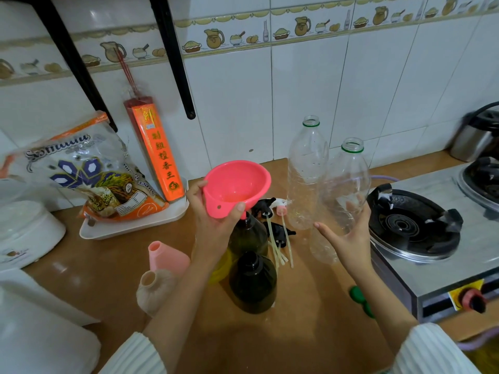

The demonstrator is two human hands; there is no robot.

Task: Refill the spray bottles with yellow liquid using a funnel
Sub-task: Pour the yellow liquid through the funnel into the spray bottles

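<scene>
two hands: left hand [216, 222] pinches pink funnel [236, 186]; right hand [348, 236] grips clear bottle [345, 190].

On the desk [310, 333]: two clear plastic bottles, one standing [306, 174] and one tilted [347, 195], both uncapped; two dark spray bottles, the rear one [247, 236] under one pink funnel [236, 186], the front one [252, 283] open-necked. Two pale bottles, pink [167, 257] and beige [154, 288], stand at left. Several detached spray heads [270, 209] lie in a cluster, number unclear. Two green caps [360, 299], one white tray [129, 228], one rice bag [91, 174], one incense box [158, 152].
</scene>
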